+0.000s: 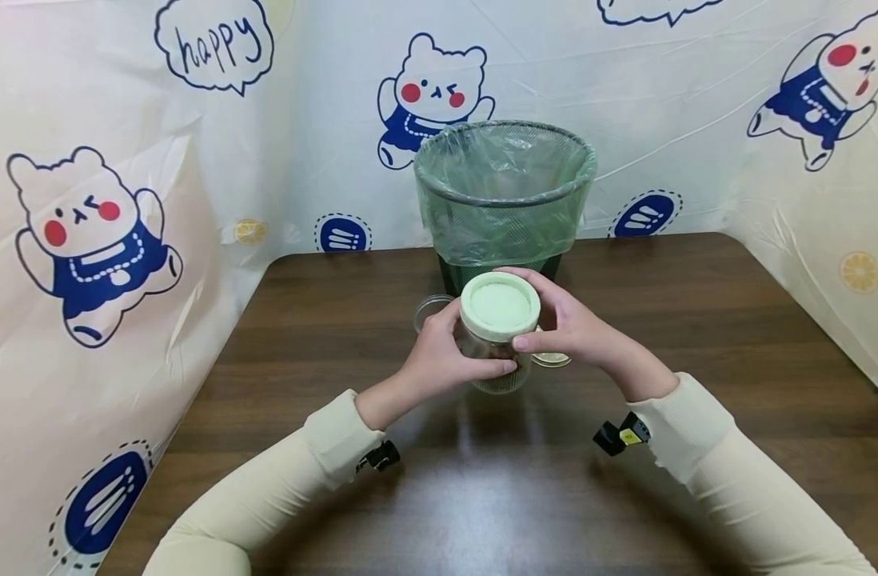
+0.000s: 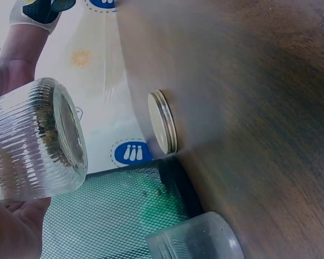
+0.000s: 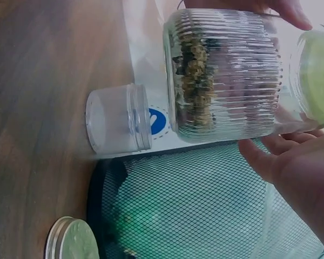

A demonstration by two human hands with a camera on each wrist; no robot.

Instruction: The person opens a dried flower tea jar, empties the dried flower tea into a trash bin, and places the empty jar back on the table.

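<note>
A ribbed clear glass jar (image 3: 232,70) with a pale green lid (image 1: 500,308) on top is held up above the table. Dried brown bits (image 3: 195,83) lie in its bottom. My left hand (image 1: 446,352) grips the jar's body from the left, thumb across the front. From the right, my right hand (image 1: 579,324) holds the jar's upper part, its thumb at the lower rim of the lid and fingers behind. Beyond the jar, an uncovered clear plastic container (image 3: 110,118) stands on the table to the left, and a gold-rimmed lid (image 2: 162,123) lies to the right.
A mesh waste bin (image 1: 504,232) lined with a green plastic bag stands at the table's back edge, right behind the jar. The brown wooden table (image 1: 496,496) is enclosed by a printed cloth backdrop (image 1: 324,120) on the left, back and right.
</note>
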